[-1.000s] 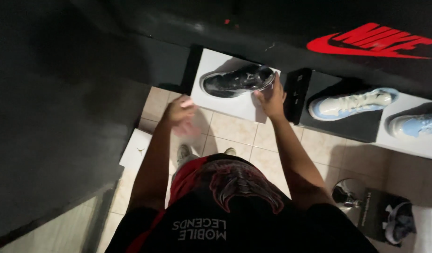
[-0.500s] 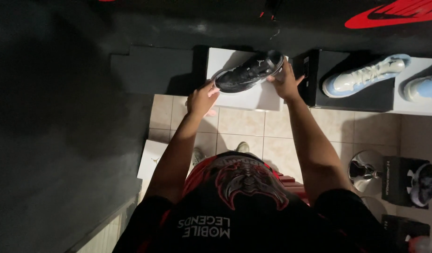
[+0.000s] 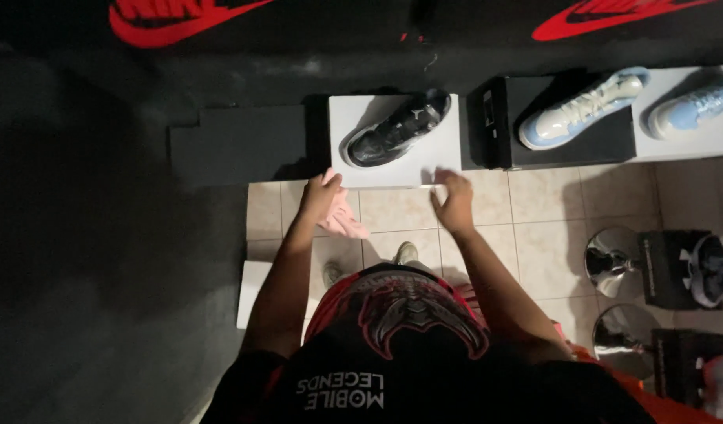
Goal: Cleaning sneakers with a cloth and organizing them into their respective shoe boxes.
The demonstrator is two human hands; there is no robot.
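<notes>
fingers (image 3: 438, 176) touch white box (image 3: 436, 141); left hand (image 3: 322, 196) holds pink cloth (image 3: 347, 221).

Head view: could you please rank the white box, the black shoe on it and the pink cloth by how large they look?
1. White box, clearly largest.
2. Black shoe.
3. Pink cloth in the left hand; it is bunched and partly hidden, so its true size is unsure.
</notes>
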